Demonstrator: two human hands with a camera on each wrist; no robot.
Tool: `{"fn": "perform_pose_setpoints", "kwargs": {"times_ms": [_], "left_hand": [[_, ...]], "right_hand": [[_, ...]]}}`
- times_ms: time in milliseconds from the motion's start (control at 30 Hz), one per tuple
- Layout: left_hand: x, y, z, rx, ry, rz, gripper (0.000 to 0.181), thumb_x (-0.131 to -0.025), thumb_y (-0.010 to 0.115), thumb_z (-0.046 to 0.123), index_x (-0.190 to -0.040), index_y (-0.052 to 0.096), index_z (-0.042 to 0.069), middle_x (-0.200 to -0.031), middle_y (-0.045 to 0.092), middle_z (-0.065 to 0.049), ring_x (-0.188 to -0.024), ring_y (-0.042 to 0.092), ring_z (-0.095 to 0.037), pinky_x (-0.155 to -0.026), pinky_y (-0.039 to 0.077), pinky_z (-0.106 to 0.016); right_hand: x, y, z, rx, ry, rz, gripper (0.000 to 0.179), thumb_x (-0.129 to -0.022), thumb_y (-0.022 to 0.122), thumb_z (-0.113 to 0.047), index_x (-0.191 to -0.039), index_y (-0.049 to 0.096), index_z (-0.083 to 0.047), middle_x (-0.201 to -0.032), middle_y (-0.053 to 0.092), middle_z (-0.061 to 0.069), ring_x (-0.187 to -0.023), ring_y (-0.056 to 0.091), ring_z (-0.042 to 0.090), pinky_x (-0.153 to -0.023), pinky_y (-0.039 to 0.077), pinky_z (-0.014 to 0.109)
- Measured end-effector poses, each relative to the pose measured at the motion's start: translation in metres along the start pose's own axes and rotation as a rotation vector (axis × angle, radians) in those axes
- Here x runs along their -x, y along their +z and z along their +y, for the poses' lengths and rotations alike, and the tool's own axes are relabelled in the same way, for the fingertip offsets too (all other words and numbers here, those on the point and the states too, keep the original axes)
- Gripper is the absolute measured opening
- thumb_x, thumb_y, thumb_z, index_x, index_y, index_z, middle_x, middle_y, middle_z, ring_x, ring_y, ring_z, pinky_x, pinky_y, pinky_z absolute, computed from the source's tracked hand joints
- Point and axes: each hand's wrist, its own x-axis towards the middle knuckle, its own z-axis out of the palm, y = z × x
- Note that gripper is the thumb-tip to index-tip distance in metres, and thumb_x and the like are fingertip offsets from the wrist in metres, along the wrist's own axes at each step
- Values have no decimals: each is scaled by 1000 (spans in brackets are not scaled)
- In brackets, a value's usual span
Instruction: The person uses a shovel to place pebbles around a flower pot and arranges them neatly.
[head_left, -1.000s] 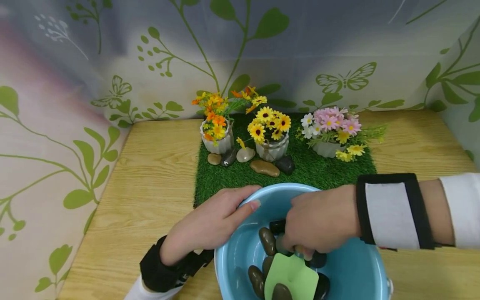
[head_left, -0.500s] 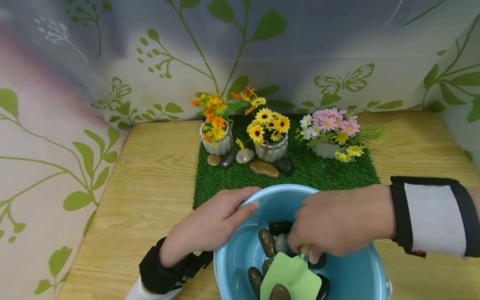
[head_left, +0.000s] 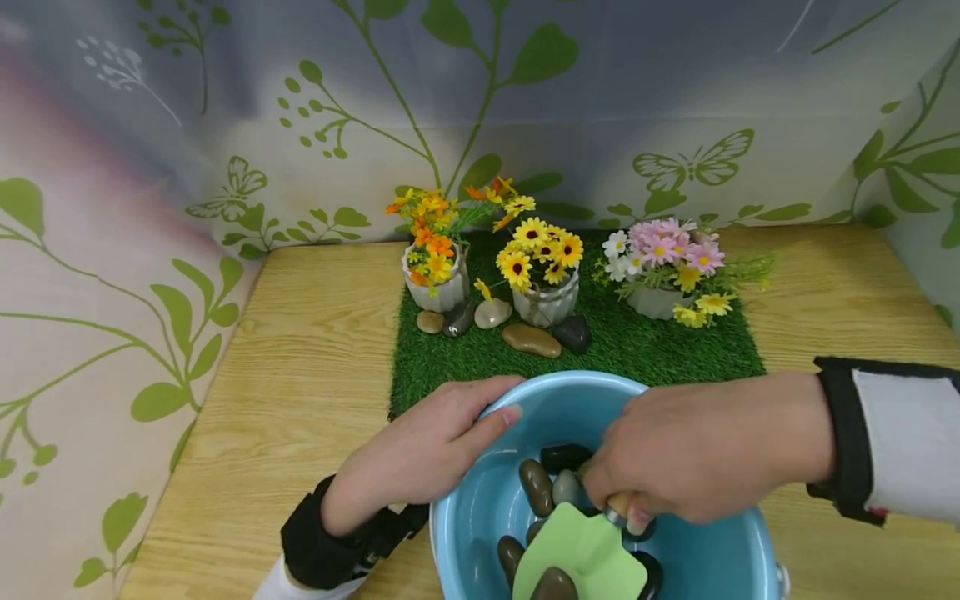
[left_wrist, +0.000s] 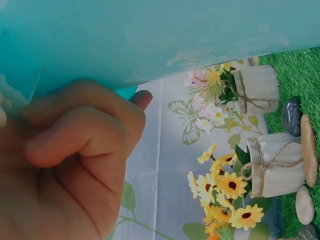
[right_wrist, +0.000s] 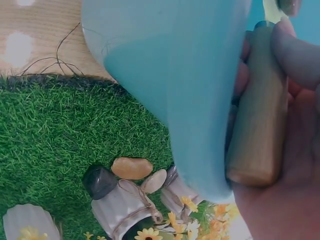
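Head view: the wood-grain bench (head_left: 315, 358) carries an artificial-grass mat (head_left: 645, 354) and, nearer the person, a blue bucket (head_left: 720, 562), gripped by the left hand (head_left: 427, 446) just as a second ago. Since then the right hand (head_left: 697, 450), fingers wrapped around the wooden handle (right_wrist: 257, 115) of a green trowel (head_left: 581, 542), has moved rightward. The trowel's blade is inside the bucket, a brown stone (head_left: 555, 586) lying on it; a grey pebble (head_left: 566, 487) shows more fully.

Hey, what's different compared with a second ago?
The right hand moved to the person's right over the bucket, uncovering more of a grey stone and of the green trowel it grips. The brown stone on the trowel shifted slightly left. Nothing was grasped or let go. The left hand still holds the bucket's rim; the potted flowers stayed put.
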Motion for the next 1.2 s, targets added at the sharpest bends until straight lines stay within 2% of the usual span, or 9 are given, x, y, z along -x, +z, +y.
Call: {"fn": "perform_pose_setpoints", "kwargs": {"times_ms": [333, 500, 600, 733, 867, 933, 1000, 1100, 1200], "left_hand": [[1, -1, 0, 1, 0, -3, 33, -110, 37, 32, -138, 52, 22, -120, 65, 4, -108, 64, -7, -93, 50, -29], [1, -2, 0, 7, -1, -2, 32, -110, 37, 30, -138, 52, 21, -120, 66, 3, -108, 64, -8, -93, 50, -28], [0, -2, 1, 23, -7, -8, 32, -110, 38, 30, -137, 53, 21, -120, 66, 2, -107, 65, -9, -92, 51, -28], [0, -1, 0, 35, -14, -10, 31, -110, 38, 31, -135, 54, 20, -117, 66, 4, -103, 66, -5, -90, 52, -27], [1, 0, 0, 21, -14, -3, 31, -110, 37, 31, -135, 53, 22, -111, 66, 9, -97, 66, -2, -88, 53, -26], [1, 0, 0, 11, -14, 1, 32, -110, 37, 32, -138, 53, 23, -113, 65, 10, -97, 65, -2, -87, 53, -26], [1, 0, -1, -5, -13, 7, 33, -110, 38, 31, -139, 53, 23, -113, 64, 10, -96, 65, -2, -87, 53, -26], [1, 0, -1, -6, -6, 7, 34, -110, 38, 29, -140, 52, 20, -118, 64, 10, -101, 64, -2, -89, 52, -26], [1, 0, -1, 7, -7, 3, 34, -110, 38, 29, -140, 52, 19, -116, 65, 10, -101, 64, -2, -90, 52, -26]], "right_hand": [[16, 0, 2, -232, -61, 42, 14, -102, 49, -42, -94, 56, -33, -81, 46, -20, -72, 44, -5, -65, 39, 22], [21, -1, 4, -326, -49, 17, 14, -102, 48, -43, -102, 58, -34, -90, 52, -21, -78, 49, -4, -70, 44, 22], [23, -2, 4, -385, -38, 16, 15, -102, 48, -43, -100, 58, -33, -86, 49, -20, -75, 47, -4, -68, 43, 23], [30, -4, 3, -397, -57, 74, 10, -103, 49, -40, -103, 57, -34, -80, 43, -18, -70, 44, -4, -66, 43, 23], [42, -13, 9, -325, -71, 184, 11, -105, 51, -33, -112, 58, -37, -79, 46, -19, -67, 46, -3, -65, 46, 21], [51, -19, 16, -284, -40, 238, 15, -105, 51, -30, -117, 58, -37, -83, 52, -18, -68, 50, 0, -64, 47, 22], [63, -25, 26, -270, 45, 275, 18, -106, 50, -28, -120, 58, -36, -88, 58, -15, -72, 55, 4, -66, 48, 24], [83, -31, 45, -263, 239, 317, 24, -107, 48, -29, -130, 55, -33, -98, 61, -9, -80, 58, 9, -68, 49, 27], [97, -34, 65, -249, 377, 367, 30, -108, 47, -27, -138, 52, -24, -104, 61, -4, -85, 59, 11, -68, 50, 29]]}}
